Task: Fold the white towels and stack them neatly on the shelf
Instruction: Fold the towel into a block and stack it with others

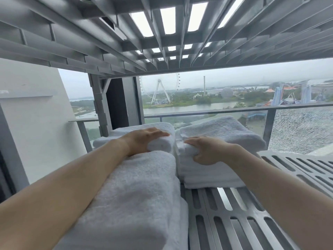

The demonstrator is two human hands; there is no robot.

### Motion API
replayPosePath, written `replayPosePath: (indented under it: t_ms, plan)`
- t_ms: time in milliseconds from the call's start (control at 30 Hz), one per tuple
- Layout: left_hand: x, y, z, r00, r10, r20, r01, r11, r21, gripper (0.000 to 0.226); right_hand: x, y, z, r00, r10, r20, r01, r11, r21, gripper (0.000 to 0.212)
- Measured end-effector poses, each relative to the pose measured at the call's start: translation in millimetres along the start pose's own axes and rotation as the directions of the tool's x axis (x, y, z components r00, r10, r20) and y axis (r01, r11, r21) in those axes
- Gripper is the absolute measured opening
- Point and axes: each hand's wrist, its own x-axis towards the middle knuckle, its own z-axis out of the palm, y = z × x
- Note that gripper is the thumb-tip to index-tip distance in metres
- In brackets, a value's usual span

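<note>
Both bare forearms reach forward. The left hand (144, 139) lies palm down, fingers extended and together; the right hand (207, 150) curls its fingers in a grip, thumb underneath.

The front towel stack (133, 201) runs off the bottom edge. The left hand (142, 139) hides part of the rear left stack (158, 129), its palm unseen. Under the right hand (207, 150), the fingers (198, 156) curl into the right stack (216, 168), tips buried.

No readable text, label, brand, number or sign shows anywhere in this view.
</note>
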Motion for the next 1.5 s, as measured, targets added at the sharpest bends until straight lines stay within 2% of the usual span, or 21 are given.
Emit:
replayPosePath:
  t_ms: [133, 200, 300, 400, 533, 600, 700, 833, 967, 1033, 1267, 1433, 1500]
  plan:
    - [-9.6, -8.5, -0.8, 0.997, -0.076, -0.026, 0.075, 0.996, -0.054, 0.069, 6.4, -12.5, -4.2, 0.998, -0.068, -0.018, 0.069, 0.997, 0.040, 0.070]
    - [-14.5, -11.8, 1.2, 0.993, -0.112, -0.037, 0.110, 0.992, -0.067, 0.069, 5.0, -10.8, -4.1, 0.997, -0.079, -0.002, 0.079, 0.997, 0.002, 0.087]
    - [-14.7, -9.5, 2.6, 0.992, -0.118, -0.032, 0.116, 0.991, -0.062, 0.070, -5.1, 5.2, -6.0, 0.998, -0.058, 0.022, 0.060, 0.996, -0.061, 0.112]
    - [-12.7, -6.9, -3.6, 0.994, -0.112, 0.009, 0.113, 0.990, -0.088, 0.069, -21.4, 28.9, -15.8, 0.999, -0.014, 0.042, 0.018, 0.995, -0.101, 0.119]
    - [-2.3, 11.2, -26.5, 0.986, -0.164, -0.027, 0.148, 0.939, -0.311, 0.046, -47.3, 64.9, -40.0, 0.997, 0.074, 0.009, -0.072, 0.984, -0.162, 0.119]
    - [14.2, 33.3, -33.8, 0.986, -0.137, -0.091, 0.111, 0.963, -0.247, 0.041, -58.7, 81.1, -46.2, 0.994, 0.108, 0.009, -0.104, 0.975, -0.196, 0.115]
    - [42.2, 78.7, -29.9, 0.999, -0.025, -0.043, 0.021, 0.996, -0.090, 0.044, -66.9, 93.7, -38.2, 0.993, 0.113, 0.029, -0.102, 0.964, -0.244, 0.112]
    - [72.6, 123.9, -2.3, 0.998, 0.010, 0.065, -0.017, 0.995, 0.102, 0.066, -66.0, 95.6, -18.0, 0.997, 0.061, -0.056, -0.077, 0.940, -0.332, 0.103]
    - [77.1, 126.0, 24.3, 0.992, -0.043, 0.116, 0.010, 0.962, 0.272, 0.108, -65.7, 97.9, -6.7, 0.993, 0.037, -0.108, -0.079, 0.906, -0.415, 0.099]
    - [74.9, 121.9, 30.4, 0.990, -0.050, 0.131, 0.008, 0.953, 0.303, 0.117, -66.4, 98.3, -4.3, 0.990, 0.024, -0.136, -0.078, 0.910, -0.406, 0.091]
    - [74.6, 121.4, 25.4, 0.996, 0.036, 0.081, -0.050, 0.981, 0.188, 0.109, -73.1, 97.5, -10.5, 0.969, 0.045, -0.244, -0.144, 0.904, -0.402, 0.070]
    - [71.0, 122.3, 23.0, 0.992, 0.080, 0.098, -0.087, 0.994, 0.072, 0.100, -78.6, 91.4, -11.6, 0.982, 0.125, -0.142, -0.172, 0.902, -0.395, 0.080]
    - [68.1, 118.9, 16.1, 0.993, 0.059, 0.105, -0.062, 0.998, 0.029, 0.089, -75.5, 82.4, -13.5, 0.986, 0.132, -0.104, -0.163, 0.909, -0.384, 0.086]
